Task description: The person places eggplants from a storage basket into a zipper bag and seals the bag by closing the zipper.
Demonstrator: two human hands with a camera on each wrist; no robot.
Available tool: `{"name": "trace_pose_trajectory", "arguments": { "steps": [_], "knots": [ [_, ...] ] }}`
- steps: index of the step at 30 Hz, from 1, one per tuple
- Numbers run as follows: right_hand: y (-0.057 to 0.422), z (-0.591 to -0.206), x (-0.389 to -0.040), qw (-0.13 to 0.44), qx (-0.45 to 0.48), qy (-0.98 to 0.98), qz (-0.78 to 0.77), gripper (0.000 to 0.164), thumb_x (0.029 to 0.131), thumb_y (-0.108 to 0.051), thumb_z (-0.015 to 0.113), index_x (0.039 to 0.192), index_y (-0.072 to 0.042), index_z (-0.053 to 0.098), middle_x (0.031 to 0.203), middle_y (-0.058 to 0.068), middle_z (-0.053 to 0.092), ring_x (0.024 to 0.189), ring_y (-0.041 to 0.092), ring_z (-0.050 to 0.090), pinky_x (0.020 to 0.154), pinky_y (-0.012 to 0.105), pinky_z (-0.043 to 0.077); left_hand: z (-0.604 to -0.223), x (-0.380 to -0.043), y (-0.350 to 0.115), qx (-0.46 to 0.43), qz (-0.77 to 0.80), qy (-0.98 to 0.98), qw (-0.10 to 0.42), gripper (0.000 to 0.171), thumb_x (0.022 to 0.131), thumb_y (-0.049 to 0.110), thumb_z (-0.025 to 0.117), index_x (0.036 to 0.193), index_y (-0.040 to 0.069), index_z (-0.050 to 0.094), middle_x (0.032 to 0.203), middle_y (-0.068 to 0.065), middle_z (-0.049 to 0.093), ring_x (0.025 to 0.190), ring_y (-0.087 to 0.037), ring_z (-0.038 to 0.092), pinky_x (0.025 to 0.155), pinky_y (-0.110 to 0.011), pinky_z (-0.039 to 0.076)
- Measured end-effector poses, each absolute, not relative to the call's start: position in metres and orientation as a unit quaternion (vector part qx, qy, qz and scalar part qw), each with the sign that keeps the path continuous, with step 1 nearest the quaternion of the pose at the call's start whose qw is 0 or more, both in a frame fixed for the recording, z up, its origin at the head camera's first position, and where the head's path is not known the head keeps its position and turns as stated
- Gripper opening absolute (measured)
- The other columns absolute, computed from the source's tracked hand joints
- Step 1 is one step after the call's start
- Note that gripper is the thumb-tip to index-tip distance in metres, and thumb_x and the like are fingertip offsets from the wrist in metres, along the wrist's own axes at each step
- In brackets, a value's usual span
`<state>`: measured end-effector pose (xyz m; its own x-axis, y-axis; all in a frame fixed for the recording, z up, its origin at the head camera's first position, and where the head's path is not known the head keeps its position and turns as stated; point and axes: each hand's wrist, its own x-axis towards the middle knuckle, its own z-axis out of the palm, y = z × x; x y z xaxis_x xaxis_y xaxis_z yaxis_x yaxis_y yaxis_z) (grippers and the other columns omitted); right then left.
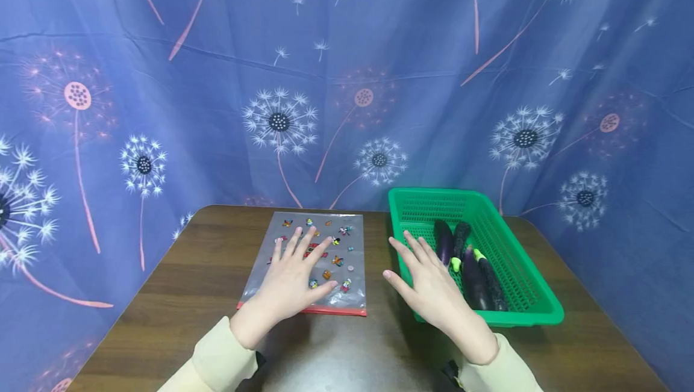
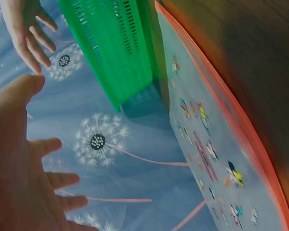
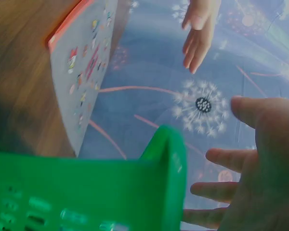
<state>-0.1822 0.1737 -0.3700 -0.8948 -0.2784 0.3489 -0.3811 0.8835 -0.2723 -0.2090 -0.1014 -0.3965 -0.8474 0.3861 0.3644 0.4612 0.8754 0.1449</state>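
Observation:
My left hand [image 1: 293, 277] is held with fingers spread over a clear zip bag [image 1: 355, 259] printed with small cartoon figures, its red zip edge toward me. The right hand [image 1: 434, 286], fingers straight and spread, hovers by the left side of a green plastic basket [image 1: 528, 265] and overlaps it in the head view. Inside the basket lie several dark purple eggplants [image 1: 476, 280], some with pale green stem ends. Both palms hold nothing. In the left wrist view the bag [image 2: 216, 144] lies beyond the fingers; in the right wrist view the basket rim [image 3: 171, 178] is near the fingers.
A brown wooden table [image 1: 179, 271] carries the bag on the left and the basket on the right. Behind and at both sides hangs a blue cloth [image 1: 217, 109] with dandelion prints, close against the table's far edge.

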Motion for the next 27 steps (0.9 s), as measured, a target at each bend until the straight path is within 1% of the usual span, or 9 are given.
{"name": "trace_pose_trajectory", "arguments": {
  "steps": [4,8,10,12,15,18,22,25,27],
  "knots": [
    [0.16,-0.366,-0.181,0.163,0.197,-0.951,0.177,0.065,0.087,-0.047,0.06,0.144,-0.024,0.038,0.152,0.008,0.03,0.138,0.038,0.028,0.099,0.063,0.033,-0.399,-0.209,-0.116,-0.242,-0.126,-0.95,0.155,0.083,0.076,0.06,0.063,0.147,0.029,0.032,0.155,-0.006,0.022,0.142,-0.033,0.02,0.107,-0.063,0.017],
    [0.144,-0.368,-0.181,0.174,0.218,-0.943,0.182,0.067,0.082,-0.038,0.069,0.141,-0.021,0.042,0.15,0.01,0.035,0.136,0.035,0.032,0.098,0.058,0.037,-0.401,-0.21,-0.131,-0.257,-0.135,-0.946,0.146,0.084,0.074,0.053,0.069,0.145,0.024,0.035,0.154,-0.008,0.026,0.14,-0.035,0.025,0.105,-0.063,0.023],
    [0.139,-0.369,-0.181,0.179,0.226,-0.94,0.181,0.068,0.08,-0.035,0.072,0.14,-0.019,0.045,0.148,0.01,0.037,0.135,0.034,0.035,0.097,0.056,0.04,-0.403,-0.211,-0.139,-0.267,-0.137,-0.944,0.138,0.085,0.074,0.049,0.072,0.145,0.022,0.035,0.153,-0.01,0.028,0.139,-0.037,0.027,0.105,-0.062,0.025],
    [0.135,-0.372,-0.181,0.186,0.233,-0.939,0.174,0.068,0.079,-0.035,0.073,0.138,-0.019,0.046,0.147,0.009,0.039,0.134,0.034,0.038,0.095,0.053,0.043,-0.407,-0.213,-0.147,-0.278,-0.139,-0.942,0.129,0.086,0.073,0.045,0.074,0.145,0.021,0.035,0.151,-0.011,0.031,0.137,-0.037,0.03,0.105,-0.061,0.026],
    [0.136,-0.374,-0.181,0.194,0.246,-0.935,0.168,0.066,0.078,-0.034,0.075,0.137,-0.017,0.049,0.145,0.009,0.042,0.132,0.033,0.04,0.094,0.051,0.044,-0.414,-0.216,-0.159,-0.293,-0.14,-0.939,0.111,0.086,0.072,0.042,0.075,0.145,0.02,0.034,0.148,-0.012,0.036,0.135,-0.037,0.033,0.104,-0.059,0.028],
    [0.141,-0.373,-0.181,0.199,0.253,-0.933,0.163,0.064,0.077,-0.032,0.075,0.134,-0.015,0.051,0.143,0.011,0.045,0.13,0.034,0.042,0.095,0.051,0.044,-0.422,-0.221,-0.171,-0.305,-0.143,-0.937,0.091,0.087,0.072,0.039,0.077,0.145,0.02,0.035,0.144,-0.011,0.041,0.132,-0.036,0.037,0.102,-0.059,0.031],
    [0.153,-0.369,-0.182,0.197,0.257,-0.934,0.151,0.059,0.079,-0.031,0.074,0.132,-0.013,0.053,0.14,0.013,0.047,0.128,0.035,0.044,0.096,0.052,0.043,-0.43,-0.226,-0.182,-0.319,-0.153,-0.933,0.07,0.084,0.071,0.035,0.079,0.143,0.014,0.039,0.139,-0.013,0.047,0.128,-0.039,0.042,0.1,-0.058,0.035],
    [0.163,-0.367,-0.182,0.189,0.258,-0.937,0.142,0.057,0.08,-0.031,0.073,0.13,-0.012,0.054,0.139,0.013,0.049,0.126,0.034,0.046,0.094,0.053,0.044,-0.435,-0.227,-0.188,-0.319,-0.156,-0.934,0.045,0.084,0.071,0.034,0.08,0.142,0.012,0.04,0.137,-0.015,0.049,0.125,-0.038,0.045,0.099,-0.057,0.037],
    [0.17,-0.366,-0.182,0.18,0.259,-0.939,0.137,0.055,0.081,-0.032,0.072,0.129,-0.011,0.055,0.138,0.014,0.049,0.124,0.035,0.048,0.091,0.054,0.046,-0.437,-0.227,-0.191,-0.313,-0.158,-0.936,0.025,0.085,0.07,0.032,0.08,0.142,0.012,0.04,0.136,-0.016,0.049,0.124,-0.038,0.046,0.098,-0.055,0.038]
  ]
}}
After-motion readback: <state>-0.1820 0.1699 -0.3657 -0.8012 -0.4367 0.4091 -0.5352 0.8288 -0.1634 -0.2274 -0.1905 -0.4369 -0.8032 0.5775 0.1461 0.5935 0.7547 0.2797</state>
